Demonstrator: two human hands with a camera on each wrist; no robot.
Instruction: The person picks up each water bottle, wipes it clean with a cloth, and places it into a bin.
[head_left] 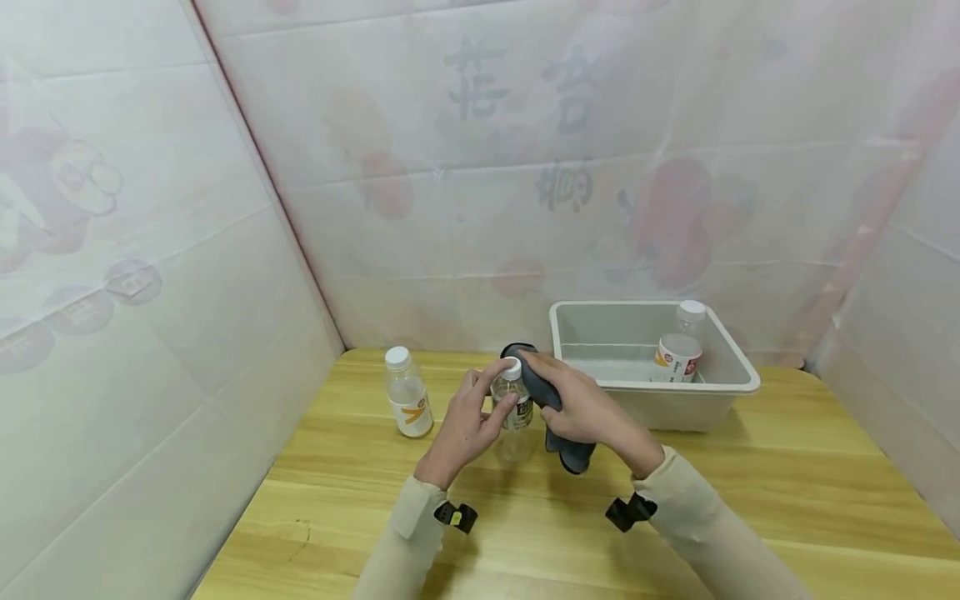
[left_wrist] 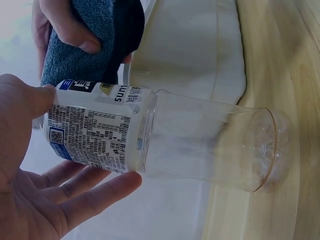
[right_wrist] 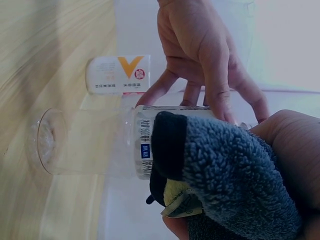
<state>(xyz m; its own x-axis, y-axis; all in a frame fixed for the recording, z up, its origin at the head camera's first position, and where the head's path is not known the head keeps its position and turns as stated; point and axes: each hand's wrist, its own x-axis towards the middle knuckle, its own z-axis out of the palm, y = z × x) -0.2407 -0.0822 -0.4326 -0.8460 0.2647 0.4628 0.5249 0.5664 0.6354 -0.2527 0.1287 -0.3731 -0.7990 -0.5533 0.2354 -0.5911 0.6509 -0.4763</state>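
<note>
A clear plastic bottle (head_left: 513,446) with a white cap and a printed label (left_wrist: 95,127) stands upright on the table. My left hand (head_left: 467,423) holds it near the top, thumb on one side of the label and fingers around the other. In my right hand (head_left: 588,408) is a bunched dark grey-blue cloth (head_left: 542,392) with black edging. The cloth (right_wrist: 225,175) lies against the bottle's upper part and covers some of the label in the right wrist view. Part of the right hand's fingers is hidden by the cloth.
A second white-capped bottle (head_left: 409,400) with an orange V on its label stands to the left. At the right back is a light grey plastic bin (head_left: 645,408), with a similar bottle (head_left: 681,346) leaning inside. Printed curtains (head_left: 450,233) enclose the wooden table (head_left: 360,533).
</note>
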